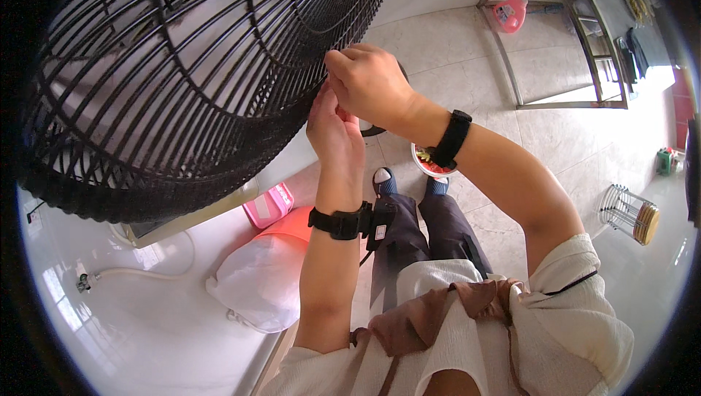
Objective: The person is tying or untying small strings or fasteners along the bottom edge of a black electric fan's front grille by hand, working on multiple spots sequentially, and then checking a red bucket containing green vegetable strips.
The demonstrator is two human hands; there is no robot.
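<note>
A large black fan guard (pixel 197 82) of curved wire bars fills the upper left, tilted, with its round hub at the top. At the right side of its rim my two hands meet. My left hand (pixel 336 133) reaches up from below, its closed fingers against the rim. Just above it my right hand (pixel 372 86) is curled, thumb and fingers pinched together at the same edge. Whatever small part lies between the right fingertips is hidden. Both wrists wear black straps.
Below the guard are a pink scale-like object (pixel 269 206) and a white plastic bag (pixel 259 279). A bowl with colourful contents (pixel 431 162) stands on the tiled floor by my feet. Right of me are a metal frame table (pixel 613 104), a pink jug (pixel 510 15) and a wire rack (pixel 624 212).
</note>
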